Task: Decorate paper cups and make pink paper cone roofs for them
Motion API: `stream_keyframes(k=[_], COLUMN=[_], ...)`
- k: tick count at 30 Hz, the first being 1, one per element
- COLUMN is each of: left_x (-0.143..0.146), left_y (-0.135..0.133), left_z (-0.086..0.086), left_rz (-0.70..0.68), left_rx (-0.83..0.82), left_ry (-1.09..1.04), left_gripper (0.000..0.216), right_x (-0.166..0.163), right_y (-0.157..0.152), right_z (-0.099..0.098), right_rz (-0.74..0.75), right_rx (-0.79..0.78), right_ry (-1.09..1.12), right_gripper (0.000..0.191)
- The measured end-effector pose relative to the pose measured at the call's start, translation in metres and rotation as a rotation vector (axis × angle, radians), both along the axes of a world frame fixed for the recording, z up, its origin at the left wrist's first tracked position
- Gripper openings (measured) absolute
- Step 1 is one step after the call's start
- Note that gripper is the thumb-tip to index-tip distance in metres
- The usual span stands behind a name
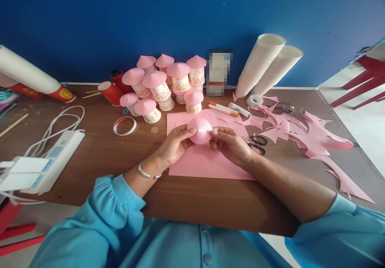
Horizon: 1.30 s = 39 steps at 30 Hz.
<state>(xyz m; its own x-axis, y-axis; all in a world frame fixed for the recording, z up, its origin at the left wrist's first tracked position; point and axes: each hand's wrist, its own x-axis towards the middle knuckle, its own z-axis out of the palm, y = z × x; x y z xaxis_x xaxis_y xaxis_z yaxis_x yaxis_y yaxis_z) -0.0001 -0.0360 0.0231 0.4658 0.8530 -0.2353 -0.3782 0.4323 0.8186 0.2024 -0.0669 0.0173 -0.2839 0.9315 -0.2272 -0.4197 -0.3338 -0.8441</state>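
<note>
A small pink paper cone (199, 131) is held between my two hands, its tip facing up toward me. My left hand (178, 142) pinches its left edge between thumb and fingers. On the opposite edge, my right hand (230, 143) grips with thumb and forefinger. Both hands are over a pink paper sheet (204, 166) lying on the brown table. Black-handled scissors (258, 144) lie just right of my right hand, partly hidden by it. Behind the sheet stand several decorated paper cups (180, 84) topped with pink cones.
Pink paper scraps (313, 134) spread over the right side. Stacked white cups (261, 63), a tape roll (254, 100) and markers (224, 108) stand or lie toward the back. A paper ring (124, 126), red cup (110, 93) and power strip (57, 160) are on the left.
</note>
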Motion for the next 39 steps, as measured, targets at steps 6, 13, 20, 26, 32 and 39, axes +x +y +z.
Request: stream_keyframes(k=[6,13,20,26,32,39], left_x=[-0.003,-0.010,-0.038,-0.046,-0.054,-0.077], left_y=[0.001,0.003,0.028,0.044,0.039,0.025], left_z=[0.001,0.002,0.002,-0.011,-0.014,-0.018], left_rz=[-0.066,-0.006,0.412,0.471,0.442,0.477], left_rx=[0.004,-0.048,-0.090,-0.082,-0.022,0.027], left_ry=[-0.001,0.125,0.046,0.071,0.103,0.208], left_gripper=[0.034,0.034,0.016,0.011,0.017,0.031], right_x=[0.002,0.001,-0.001,-0.004,-0.003,-0.002], right_y=[0.000,0.000,0.001,-0.002,-0.002,-0.002], right_z=[0.001,-0.001,-0.003,-0.001,-0.003,-0.006], right_rz=[-0.009,-0.019,-0.027,0.064,0.081,0.094], right_rx=[-0.009,0.004,0.011,0.030,0.039,0.042], right_ry=[-0.044,-0.053,-0.058,-0.100,-0.084,-0.116], right_gripper=[0.036,0.034,0.030,0.027,0.023,0.020])
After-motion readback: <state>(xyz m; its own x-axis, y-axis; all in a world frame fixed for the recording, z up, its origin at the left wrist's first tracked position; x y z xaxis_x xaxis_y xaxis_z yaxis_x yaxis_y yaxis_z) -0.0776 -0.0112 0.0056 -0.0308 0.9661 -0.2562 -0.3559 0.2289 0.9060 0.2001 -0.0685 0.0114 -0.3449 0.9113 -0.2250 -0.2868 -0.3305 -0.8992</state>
